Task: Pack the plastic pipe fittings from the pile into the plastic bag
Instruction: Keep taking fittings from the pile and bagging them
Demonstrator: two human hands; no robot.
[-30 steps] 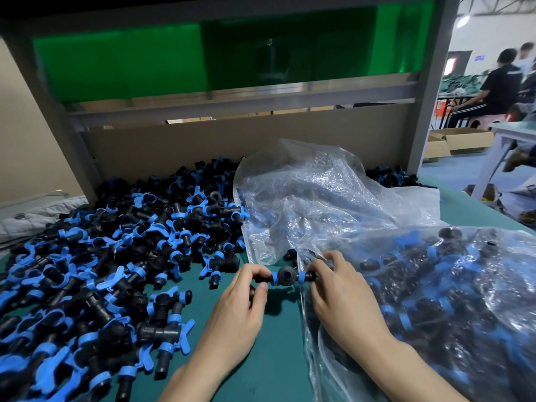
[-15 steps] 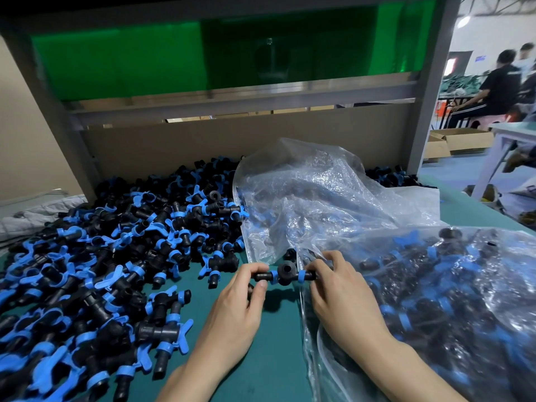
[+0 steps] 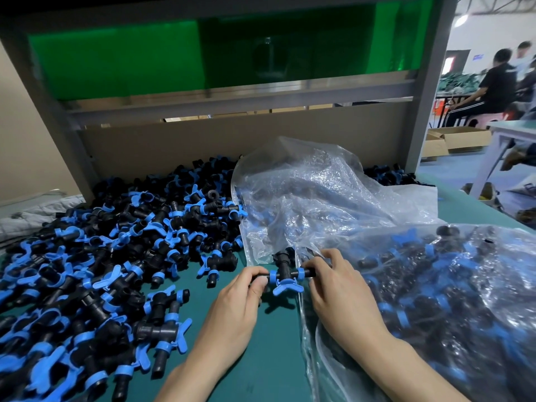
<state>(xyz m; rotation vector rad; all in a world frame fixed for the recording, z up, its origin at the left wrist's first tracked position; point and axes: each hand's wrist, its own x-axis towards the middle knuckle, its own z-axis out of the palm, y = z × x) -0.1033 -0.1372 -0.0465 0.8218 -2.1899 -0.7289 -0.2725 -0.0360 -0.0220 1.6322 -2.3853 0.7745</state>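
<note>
My left grip is closed on the left end of one black tee fitting, thumb on top and fingers curled beneath. My right grip is closed on its right end in the same way. The fitting hangs level between them, just above the green tabletop. Its short stem points away from me and a blue winged clip hangs under the middle. Blue rings sit on both arms, right beside my fingertips.

The held fitting is at the near edge of the clear plastic bag, which lies to my right and already holds many black-and-blue fittings. My right wrist rests over the bag's rim. Behind my grips rises a crumpled heap of clear plastic; I cannot tell whether it belongs to the same bag.

The pile of fittings covers the tabletop to my left, from the near edge back to the cardboard backboard. A few more fittings show behind the crumpled plastic. Above the backboard is a green panel in a grey frame. Far right, a seated person and cardboard boxes on the floor.
</note>
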